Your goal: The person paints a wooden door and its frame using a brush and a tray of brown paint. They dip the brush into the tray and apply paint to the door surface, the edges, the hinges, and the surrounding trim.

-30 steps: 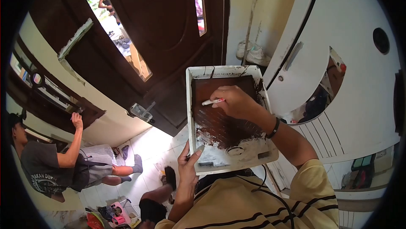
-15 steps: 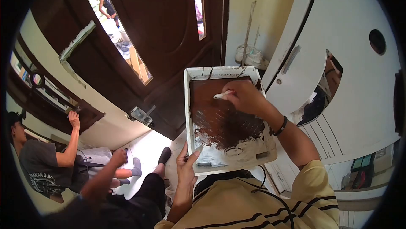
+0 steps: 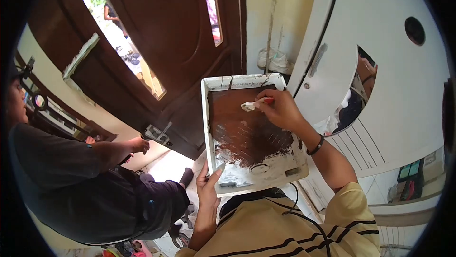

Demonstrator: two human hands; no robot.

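Observation:
My left hand [image 3: 207,184] grips the near left corner of a white paint tray [image 3: 285,159] and holds it up in front of me. Dark brown paint [image 3: 237,124] covers most of the tray's ribbed floor. My right hand [image 3: 283,109] is over the tray's far right part, shut on a small brush [image 3: 254,104] with a red handle. The pale bristle end of the brush points left and touches the brown paint near the far end.
A dark brown door [image 3: 175,38] stands open ahead, its latch plate [image 3: 156,134] at the edge. A white cabinet [image 3: 380,67] with round cut-outs is on the right. A person in a dark shirt [image 3: 71,181] stands close on my left, arm reaching toward the door.
My right hand moved the brush toward the tray's far end. A person in dark clothes stepped in close on the left, hiding the seated person by the wall.

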